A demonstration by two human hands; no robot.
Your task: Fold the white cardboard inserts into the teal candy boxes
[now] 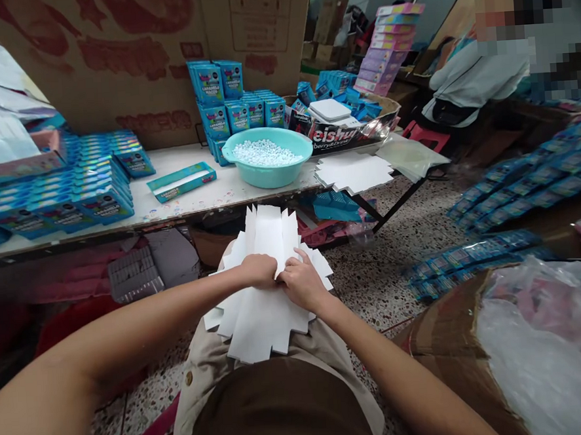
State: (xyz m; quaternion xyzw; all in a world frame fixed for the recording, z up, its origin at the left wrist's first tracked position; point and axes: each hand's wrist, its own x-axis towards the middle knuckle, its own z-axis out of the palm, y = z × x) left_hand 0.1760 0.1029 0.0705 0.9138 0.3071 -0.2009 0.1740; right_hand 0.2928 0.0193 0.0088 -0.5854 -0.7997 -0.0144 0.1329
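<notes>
The die-cut card blank [271,310] is smooth, matt white paperboard. The turquoise plastic basin [268,173] looks smooth with a soft sheen, and the printed cartons [102,203] have a glossy, foil-like blue coating. The worktop [179,160] has a white painted finish, flecked with marks. The floor [373,284] is speckled terrazzo. The brown corrugated cardboard box [440,339] looks matt beside the thin, translucent plastic bag [539,340].

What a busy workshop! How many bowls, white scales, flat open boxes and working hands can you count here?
Teal bowl: 1
White scale: 1
Flat open box: 1
Hands: 2 (left hand, right hand)
Total: 5
</notes>
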